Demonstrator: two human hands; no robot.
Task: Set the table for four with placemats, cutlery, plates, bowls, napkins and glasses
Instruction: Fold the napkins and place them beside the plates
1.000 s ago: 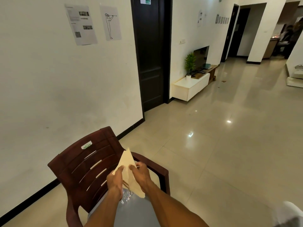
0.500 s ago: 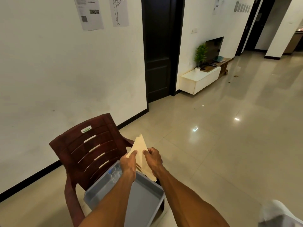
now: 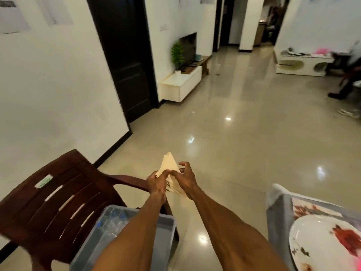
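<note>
Both hands (image 3: pixel 172 182) pinch folded napkins (image 3: pixel 169 164) above a chair (image 3: pixel 64 200) bearing a grey tray (image 3: pixel 166 227).

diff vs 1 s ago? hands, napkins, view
View swung right: the table edge and a plate came into sight. Both hands, left hand and right hand, carried the napkins right, off the chair. Same two-handed grip; tray stayed put.
</note>
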